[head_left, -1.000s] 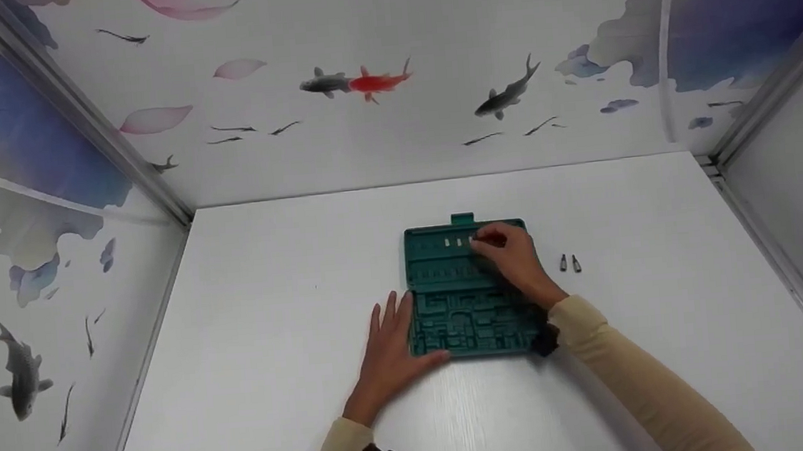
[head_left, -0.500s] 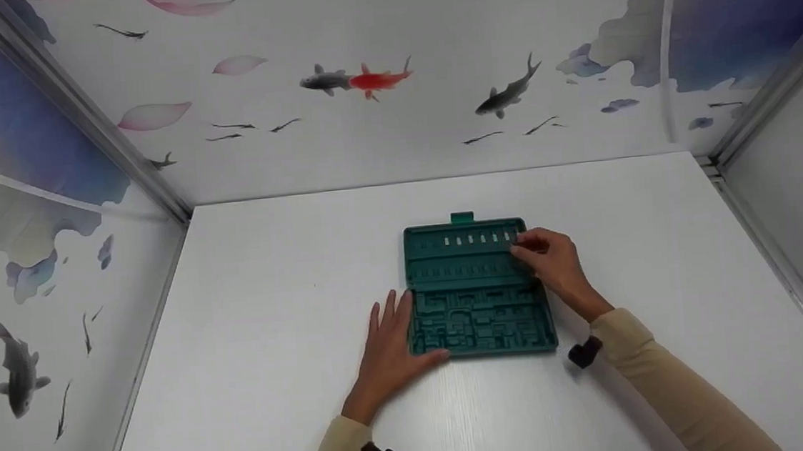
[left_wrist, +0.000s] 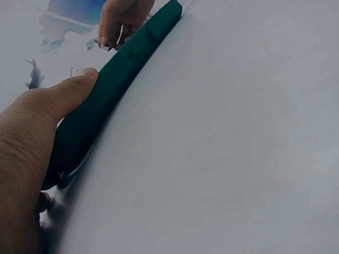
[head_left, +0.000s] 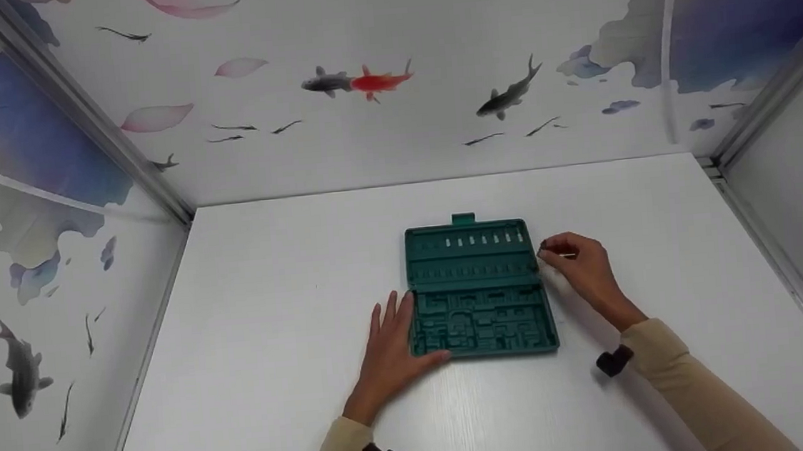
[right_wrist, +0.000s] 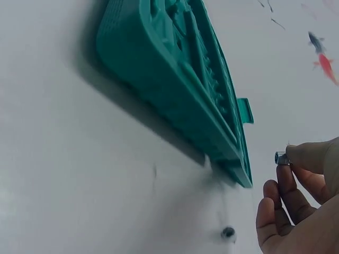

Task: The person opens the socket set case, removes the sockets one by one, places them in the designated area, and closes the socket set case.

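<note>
A green plastic tool case (head_left: 478,284) lies unfolded on the white table, its moulded recesses facing up. My left hand (head_left: 387,359) rests against its near left corner, fingers straight along the side and thumb on the front edge. Just off the case's right side, my right hand (head_left: 584,272) pinches a small silver socket bit (right_wrist: 282,157) between thumb and fingers; its hollow end shows in the right wrist view. A second socket bit (right_wrist: 228,233) stands out on the table below that hand there, but the hand hides it in the head view.
Several pale marks line the upper row of the case. A latch tab (head_left: 463,218) sticks out at its far edge. White panels (head_left: 394,133) painted with fish and petals enclose the table (head_left: 290,263) at the back and sides.
My right hand has moved right from over the upper row to beside the case, and a socket bit shows in its fingers. The left hand and the case have stayed put.
</note>
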